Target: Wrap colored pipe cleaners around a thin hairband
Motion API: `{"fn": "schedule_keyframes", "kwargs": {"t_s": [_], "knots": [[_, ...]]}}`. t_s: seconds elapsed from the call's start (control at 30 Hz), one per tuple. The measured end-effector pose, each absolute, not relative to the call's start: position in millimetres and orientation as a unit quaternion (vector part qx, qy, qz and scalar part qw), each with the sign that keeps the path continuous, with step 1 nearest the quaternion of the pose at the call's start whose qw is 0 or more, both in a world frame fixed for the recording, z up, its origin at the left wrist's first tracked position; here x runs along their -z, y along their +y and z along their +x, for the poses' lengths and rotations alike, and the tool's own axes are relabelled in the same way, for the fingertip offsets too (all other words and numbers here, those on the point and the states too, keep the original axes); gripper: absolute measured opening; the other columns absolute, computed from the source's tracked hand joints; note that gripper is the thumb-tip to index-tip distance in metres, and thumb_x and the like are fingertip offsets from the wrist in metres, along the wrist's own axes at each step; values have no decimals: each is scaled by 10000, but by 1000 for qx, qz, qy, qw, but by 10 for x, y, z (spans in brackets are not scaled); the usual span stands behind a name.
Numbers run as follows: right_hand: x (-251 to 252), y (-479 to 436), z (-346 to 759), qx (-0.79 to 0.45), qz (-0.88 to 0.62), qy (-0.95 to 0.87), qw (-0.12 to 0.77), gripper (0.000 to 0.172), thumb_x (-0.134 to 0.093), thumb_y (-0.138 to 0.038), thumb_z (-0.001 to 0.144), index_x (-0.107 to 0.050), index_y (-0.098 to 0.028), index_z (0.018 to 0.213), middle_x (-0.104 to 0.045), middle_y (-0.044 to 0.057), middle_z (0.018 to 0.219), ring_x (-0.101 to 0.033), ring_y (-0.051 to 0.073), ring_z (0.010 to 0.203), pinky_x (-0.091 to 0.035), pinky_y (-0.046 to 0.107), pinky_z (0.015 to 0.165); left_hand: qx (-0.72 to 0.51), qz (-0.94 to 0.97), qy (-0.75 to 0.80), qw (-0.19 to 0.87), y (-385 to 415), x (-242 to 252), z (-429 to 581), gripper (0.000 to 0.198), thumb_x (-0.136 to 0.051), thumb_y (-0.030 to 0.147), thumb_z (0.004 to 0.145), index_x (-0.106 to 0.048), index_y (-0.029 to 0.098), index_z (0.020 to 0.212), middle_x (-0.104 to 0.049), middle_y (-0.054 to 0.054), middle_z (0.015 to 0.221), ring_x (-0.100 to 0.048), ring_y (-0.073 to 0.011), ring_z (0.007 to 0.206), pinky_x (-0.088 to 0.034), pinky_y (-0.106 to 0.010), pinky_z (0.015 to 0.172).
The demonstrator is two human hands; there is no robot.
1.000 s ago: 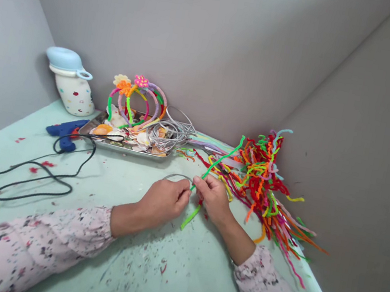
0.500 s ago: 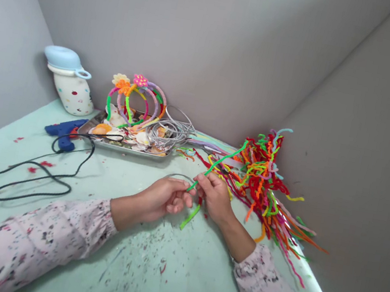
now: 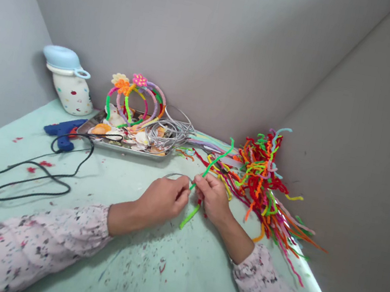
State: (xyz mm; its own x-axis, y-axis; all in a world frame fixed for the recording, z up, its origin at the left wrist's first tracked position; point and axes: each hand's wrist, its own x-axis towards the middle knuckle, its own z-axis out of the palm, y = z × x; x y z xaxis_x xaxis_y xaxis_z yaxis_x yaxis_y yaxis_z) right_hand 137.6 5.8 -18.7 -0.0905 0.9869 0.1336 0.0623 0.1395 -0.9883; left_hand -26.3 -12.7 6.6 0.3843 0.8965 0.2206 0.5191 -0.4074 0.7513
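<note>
At the middle of the pale green counter [image 3: 61, 178], the left hand [image 3: 162, 201] pinches a bare metal hoop [image 3: 174, 175] while the right hand [image 3: 213, 197] grips a green pipe cleaner [image 3: 215, 162] against it, apparently winding it on. Each further turn calls for keeping the fuzz tight. Loose pipe cleaners [image 3: 264, 178] lie just right. No writing is legible.

Open surface [image 3: 163, 281] along the near edge, only small scraps there. Right edge blocked by a pipe cleaner pile [image 3: 264, 183] against the wall. Far corner taken by a metal tray [image 3: 130, 147] with headbands [image 3: 137, 100] standing in it. Left side: black cable [image 3: 35, 173] loops across, glue gun [image 3: 64, 130] and spotted jug [image 3: 70, 83] toward the far-left corner.
</note>
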Motion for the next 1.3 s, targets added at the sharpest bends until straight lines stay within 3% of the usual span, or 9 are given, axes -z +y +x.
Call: {"fn": "schedule_keyframes", "kwargs": {"t_s": [0.07, 0.17, 0.37, 0.53, 0.8, 1.0, 1.07, 1.17, 1.3], "knots": [[182, 51, 1368, -461, -464, -574, 492, 382, -605, -489, 814, -497, -189, 603, -425, -65, 491, -360, 84, 457, -292, 237, 464, -312, 802, 459, 220, -157, -48, -276, 117, -486, 258, 835, -526, 208, 737, -523, 3, 617, -399, -130, 522, -206, -263, 548], [186, 65, 1376, -471, -462, -561, 500, 375, -606, -497, 810, -507, -190, 618, -434, -64, 497, -368, 87, 456, -295, 237, 462, -334, 785, 467, 234, -165, -30, -267, 126, -494, 276, 842, -532, 209, 741, -533, -3, 634, -415, -134, 535, -226, -257, 557], [211, 117, 1438, -504, -436, -526, 529, 332, -637, -509, 782, -596, -185, 722, -530, -42, 551, -443, 95, 478, -330, 228, 474, -331, 538, 396, 666, -58, -46, -215, 262, -440, 428, 877, -511, 181, 826, -603, 3, 619, -423, -78, 394, -255, -199, 420], [227, 96, 1421, -515, -432, -536, 511, 308, -616, -498, 806, -626, -191, 785, -553, -34, 567, -451, 99, 490, -325, 227, 478, -308, 390, 315, 809, -21, -28, -227, 175, -539, 306, 834, -555, 132, 841, -615, -22, 678, -431, -32, 391, -215, -162, 376], [227, 90, 1393, -505, -437, -528, 525, 321, -639, -500, 784, -617, -185, 723, -497, -52, 520, -403, 93, 458, -307, 231, 456, -303, 507, 371, 717, -41, -54, -215, 206, -586, 325, 805, -516, 145, 732, -566, 10, 637, -411, -42, 413, -250, -182, 417], [236, 84, 1404, -496, -435, -551, 510, 330, -626, -477, 801, -570, -183, 662, -453, -62, 497, -367, 85, 451, -281, 232, 450, -323, 772, 444, 320, -123, -33, -255, 151, -472, 275, 867, -506, 190, 747, -547, 2, 655, -461, -125, 574, -294, -245, 571], [233, 82, 1413, -485, -435, -564, 507, 327, -618, -469, 812, -566, -182, 664, -457, -59, 504, -373, 87, 461, -289, 233, 458, -315, 793, 456, 252, -143, -13, -271, 135, -464, 269, 876, -510, 195, 774, -536, 1, 666, -447, -130, 583, -274, -255, 578], [220, 84, 1422, -475, -440, -574, 502, 313, -609, -463, 824, -582, -180, 693, -473, -54, 525, -394, 91, 478, -310, 235, 473, -320, 776, 455, 298, -130, 3, -269, 159, -462, 280, 882, -507, 190, 759, -530, 7, 645, -442, -124, 567, -283, -249, 570], [207, 90, 1423, -485, -436, -565, 505, 298, -600, -467, 830, -600, -187, 727, -483, -56, 532, -402, 92, 475, -310, 235, 473, -325, 658, 398, 550, -67, -19, -235, 224, -467, 354, 880, -523, 165, 773, -604, -7, 708, -466, -83, 485, -305, -221, 488]]}}
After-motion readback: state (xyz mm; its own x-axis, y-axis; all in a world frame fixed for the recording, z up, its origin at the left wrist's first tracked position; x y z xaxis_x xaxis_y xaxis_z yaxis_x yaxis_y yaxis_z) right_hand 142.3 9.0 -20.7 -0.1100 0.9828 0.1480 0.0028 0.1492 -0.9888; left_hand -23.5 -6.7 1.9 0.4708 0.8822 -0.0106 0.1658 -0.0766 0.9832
